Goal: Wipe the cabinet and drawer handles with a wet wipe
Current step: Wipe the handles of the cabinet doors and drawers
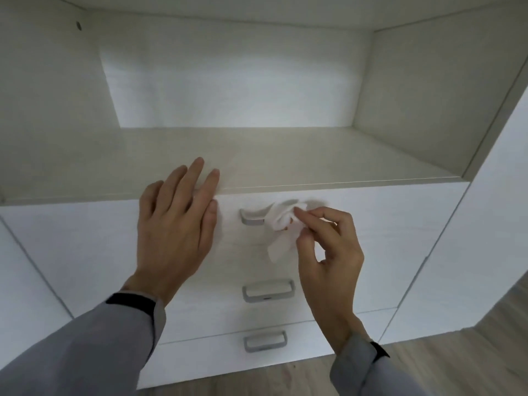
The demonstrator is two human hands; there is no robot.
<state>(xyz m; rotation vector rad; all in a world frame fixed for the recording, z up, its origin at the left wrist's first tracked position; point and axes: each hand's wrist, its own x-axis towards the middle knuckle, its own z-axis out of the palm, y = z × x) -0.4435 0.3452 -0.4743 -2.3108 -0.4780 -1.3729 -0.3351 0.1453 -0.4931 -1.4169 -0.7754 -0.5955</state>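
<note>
Wearing grey sleeves with dark cuffs, nearest the lens, at the lower edge. Standing over a wood-look floor, showing at lower right. Facing a white drawer stack; leaving the bottom handle and the middle handle free of both hands. Pinching the wet wipe with the right hand, thumb and curled fingertips closing on the bunched cloth. Holding that bunch against the right half of the top drawer handle; letting a loose tail hang down the drawer front. Possibly wrapping the wipe round the handle bar: hidden by the cloth, cannot tell. Laying the left hand flat, fingers straight and slightly spread, palm on the top drawer front just left of the handle, fingertips reaching over the edge onto the shelf. Looking beyond into the open cabinet compartment above the drawers, pale side walls closing it in, brighter back panel standing farthest away.
</note>
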